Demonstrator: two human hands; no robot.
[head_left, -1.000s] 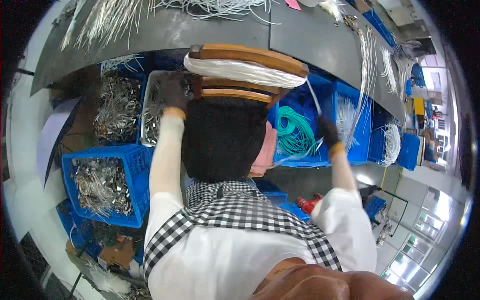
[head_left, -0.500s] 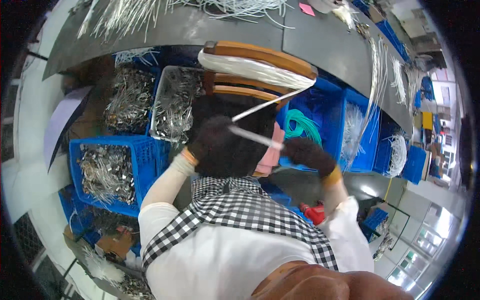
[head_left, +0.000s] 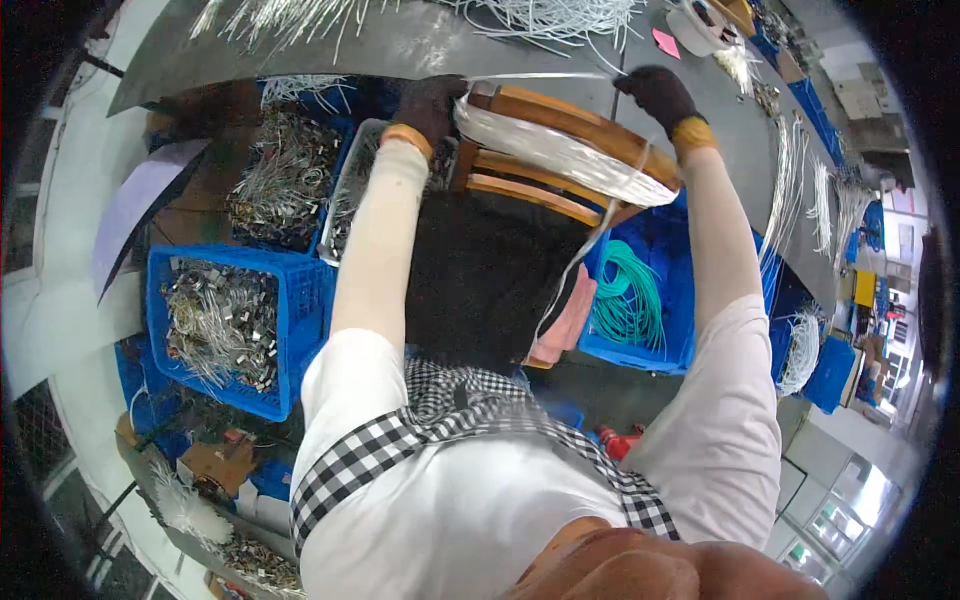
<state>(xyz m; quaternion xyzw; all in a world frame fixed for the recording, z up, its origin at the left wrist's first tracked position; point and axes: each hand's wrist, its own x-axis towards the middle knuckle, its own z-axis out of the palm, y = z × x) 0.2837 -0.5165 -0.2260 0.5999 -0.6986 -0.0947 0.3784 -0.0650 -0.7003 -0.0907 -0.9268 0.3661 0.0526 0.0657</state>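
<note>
A wooden chair back stands in front of me, its black-covered seat nearer my body. Shiny white strap is wound lengthwise around the top of the backrest. Both my hands wear dark gloves with orange cuffs. My left hand is closed at the backrest's left end, and my right hand pinches beyond its far side. A taut length of the strap runs between them behind the top rail. A loose tail hangs from the right end of the backrest over the seat.
A dark table with bundles of white strands lies just beyond the chair. Blue crates of metal-ended wires stand to the left. At right, a blue bin holds coiled green cord. Pink cloth hangs beside the seat.
Both hands have moved forward from over the seat to the far side of the backrest, spreading the strap between them. A loose tail now hangs at the right.
</note>
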